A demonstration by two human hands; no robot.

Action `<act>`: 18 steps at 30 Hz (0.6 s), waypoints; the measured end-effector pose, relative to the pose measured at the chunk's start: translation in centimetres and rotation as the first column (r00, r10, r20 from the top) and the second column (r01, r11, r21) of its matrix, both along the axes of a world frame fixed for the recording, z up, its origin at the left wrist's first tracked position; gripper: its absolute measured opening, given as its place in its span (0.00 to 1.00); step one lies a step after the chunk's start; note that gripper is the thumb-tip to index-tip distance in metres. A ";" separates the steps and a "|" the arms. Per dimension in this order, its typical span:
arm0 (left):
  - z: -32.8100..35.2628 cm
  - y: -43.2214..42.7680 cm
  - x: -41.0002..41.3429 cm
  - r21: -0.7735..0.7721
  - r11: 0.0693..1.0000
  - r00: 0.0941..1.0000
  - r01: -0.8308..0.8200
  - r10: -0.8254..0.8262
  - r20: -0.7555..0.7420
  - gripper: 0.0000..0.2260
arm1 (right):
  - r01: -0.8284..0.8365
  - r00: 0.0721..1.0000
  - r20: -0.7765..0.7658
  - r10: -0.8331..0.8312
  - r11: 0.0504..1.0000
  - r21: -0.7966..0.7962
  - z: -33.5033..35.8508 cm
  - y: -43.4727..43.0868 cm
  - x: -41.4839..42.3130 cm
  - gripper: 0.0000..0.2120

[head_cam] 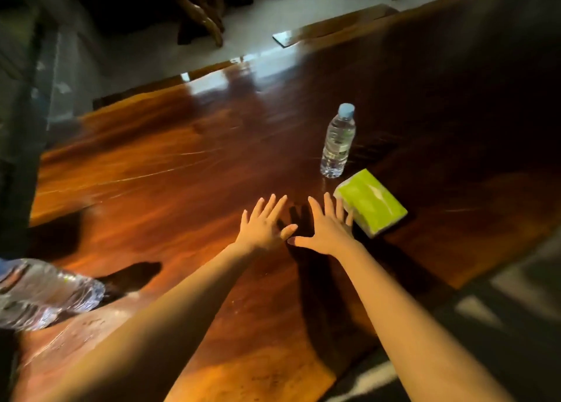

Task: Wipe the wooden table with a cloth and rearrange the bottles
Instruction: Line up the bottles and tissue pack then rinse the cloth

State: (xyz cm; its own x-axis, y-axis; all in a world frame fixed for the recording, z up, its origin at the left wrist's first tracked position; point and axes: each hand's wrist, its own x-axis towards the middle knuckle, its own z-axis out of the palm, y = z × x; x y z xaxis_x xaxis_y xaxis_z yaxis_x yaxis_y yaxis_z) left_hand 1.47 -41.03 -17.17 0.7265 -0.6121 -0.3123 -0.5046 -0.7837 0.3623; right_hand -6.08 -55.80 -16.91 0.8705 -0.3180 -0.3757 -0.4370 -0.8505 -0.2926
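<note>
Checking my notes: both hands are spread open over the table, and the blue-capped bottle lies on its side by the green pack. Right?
No: the head view shows the bottle standing upright by the green pack. The left hand and right hand are indeed spread open over the table.

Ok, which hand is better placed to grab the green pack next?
Right, probably. The right hand, open, has its fingers beside the green pack, seemingly overlapping its near edge. The left hand, also open, lies farther off, with the right hand between it and the pack.
</note>
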 end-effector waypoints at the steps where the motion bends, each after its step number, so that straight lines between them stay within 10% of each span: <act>1: -0.1 -1.5 0.4 0.000 1.000 1.000 0.027 -0.027 0.001 0.30 | 0.029 1.000 0.006 -0.029 0.999 -0.014 0.0 -1.3 -0.1 0.51; 13: -1.4 -15.4 4.8 -0.172 0.982 0.997 -0.076 0.073 -0.027 0.42 | 0.174 0.981 -0.079 -0.178 0.983 -0.056 -2.3 -11.7 2.0 0.53; 18: -0.4 -19.1 6.9 -0.496 0.833 0.964 -0.245 0.154 -0.217 0.46 | 0.237 0.965 -0.096 -0.244 0.968 -0.082 -3.5 -12.2 3.0 0.53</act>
